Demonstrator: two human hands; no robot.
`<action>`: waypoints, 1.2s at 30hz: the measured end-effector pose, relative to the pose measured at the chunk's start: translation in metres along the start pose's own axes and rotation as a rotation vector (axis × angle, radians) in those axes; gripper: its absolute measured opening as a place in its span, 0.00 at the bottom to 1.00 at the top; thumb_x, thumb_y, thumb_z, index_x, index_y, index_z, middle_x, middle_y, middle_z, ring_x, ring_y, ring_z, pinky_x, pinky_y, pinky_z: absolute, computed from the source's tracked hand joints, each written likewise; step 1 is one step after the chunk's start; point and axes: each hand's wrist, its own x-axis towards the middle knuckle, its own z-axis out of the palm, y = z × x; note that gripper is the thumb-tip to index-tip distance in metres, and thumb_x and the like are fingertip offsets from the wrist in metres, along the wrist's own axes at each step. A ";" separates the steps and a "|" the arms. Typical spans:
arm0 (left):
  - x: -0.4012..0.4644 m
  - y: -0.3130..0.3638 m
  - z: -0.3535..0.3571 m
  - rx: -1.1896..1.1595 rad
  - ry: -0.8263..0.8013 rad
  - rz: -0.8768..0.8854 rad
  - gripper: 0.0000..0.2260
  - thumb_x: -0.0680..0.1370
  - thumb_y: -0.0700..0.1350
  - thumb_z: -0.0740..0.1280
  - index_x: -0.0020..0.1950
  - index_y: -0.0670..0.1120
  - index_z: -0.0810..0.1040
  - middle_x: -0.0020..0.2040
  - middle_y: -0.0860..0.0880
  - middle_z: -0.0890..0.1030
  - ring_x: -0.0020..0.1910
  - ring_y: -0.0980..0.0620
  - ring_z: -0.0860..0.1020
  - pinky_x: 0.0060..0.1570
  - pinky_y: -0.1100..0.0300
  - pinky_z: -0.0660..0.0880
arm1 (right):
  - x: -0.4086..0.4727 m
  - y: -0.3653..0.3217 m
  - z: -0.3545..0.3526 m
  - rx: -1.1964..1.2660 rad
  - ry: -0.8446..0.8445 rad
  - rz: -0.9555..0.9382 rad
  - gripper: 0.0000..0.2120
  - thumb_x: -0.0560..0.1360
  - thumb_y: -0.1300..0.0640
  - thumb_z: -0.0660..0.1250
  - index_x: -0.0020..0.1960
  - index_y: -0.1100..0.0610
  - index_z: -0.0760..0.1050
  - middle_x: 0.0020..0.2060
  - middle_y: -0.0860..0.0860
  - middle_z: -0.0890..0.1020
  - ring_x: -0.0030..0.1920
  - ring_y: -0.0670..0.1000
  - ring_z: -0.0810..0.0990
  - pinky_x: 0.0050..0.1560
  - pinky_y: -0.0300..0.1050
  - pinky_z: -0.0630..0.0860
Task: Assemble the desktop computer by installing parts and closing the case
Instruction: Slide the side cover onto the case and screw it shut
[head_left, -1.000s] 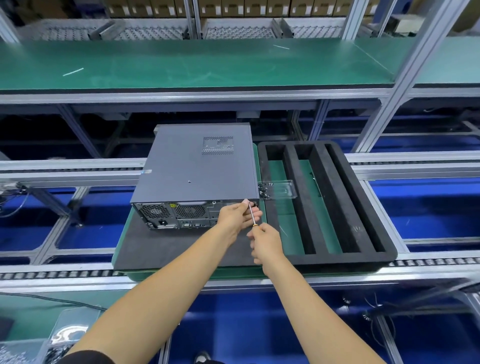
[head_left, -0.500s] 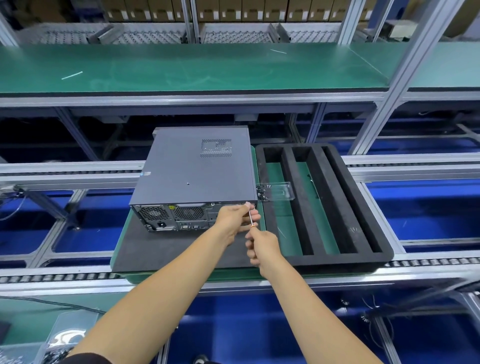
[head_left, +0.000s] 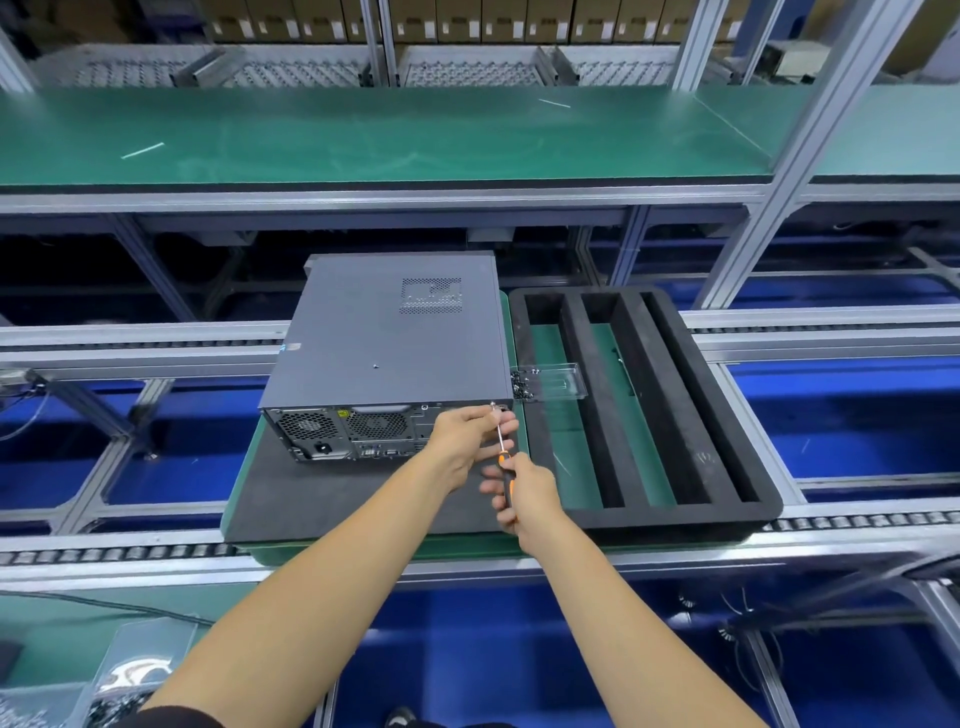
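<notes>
Green pallet (head_left: 511, 548), black mat (head_left: 322, 499), computer case (head_left: 389, 338), foam tray (head_left: 727, 462)

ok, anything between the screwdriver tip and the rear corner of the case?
Nothing visible. The screwdriver shaft runs clear up to the right rear corner of the computer case. The left hand steadies the shaft near the tip; the right hand grips the handle.

Computer case (head_left: 384, 338): one, closed, lying flat.
Fan grilles (head_left: 307, 426): two, on the case's rear face.
Vent patch (head_left: 431, 295): one, on the case's top panel.
Foam tray (head_left: 727, 447): one, just right of the case; three long slots.
Clear screw box (head_left: 563, 382): one, beside the case's right edge.
Screwdriver (head_left: 503, 452): one, at the case's rear right corner.
Hands: two, left hand (head_left: 465, 439) and right hand (head_left: 527, 493), both at that corner.
</notes>
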 end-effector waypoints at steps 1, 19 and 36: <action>0.000 0.000 -0.001 -0.026 0.014 0.006 0.09 0.81 0.35 0.68 0.60 0.35 0.77 0.49 0.41 0.87 0.49 0.46 0.87 0.41 0.56 0.83 | -0.001 0.000 0.000 0.012 -0.019 -0.001 0.11 0.79 0.56 0.61 0.47 0.61 0.79 0.29 0.53 0.80 0.23 0.47 0.69 0.22 0.37 0.60; -0.009 -0.001 0.019 -0.102 0.142 0.045 0.11 0.83 0.36 0.66 0.56 0.44 0.63 0.49 0.37 0.85 0.37 0.48 0.86 0.33 0.54 0.80 | 0.002 -0.001 0.002 -0.080 0.005 -0.059 0.12 0.81 0.54 0.61 0.50 0.61 0.78 0.33 0.60 0.85 0.25 0.54 0.81 0.22 0.37 0.65; -0.013 -0.001 0.010 0.023 0.115 0.033 0.11 0.82 0.36 0.67 0.55 0.44 0.64 0.49 0.39 0.86 0.46 0.45 0.87 0.36 0.53 0.84 | -0.003 0.000 0.001 -0.011 0.019 -0.049 0.13 0.82 0.55 0.60 0.47 0.63 0.77 0.33 0.59 0.85 0.30 0.59 0.85 0.22 0.37 0.69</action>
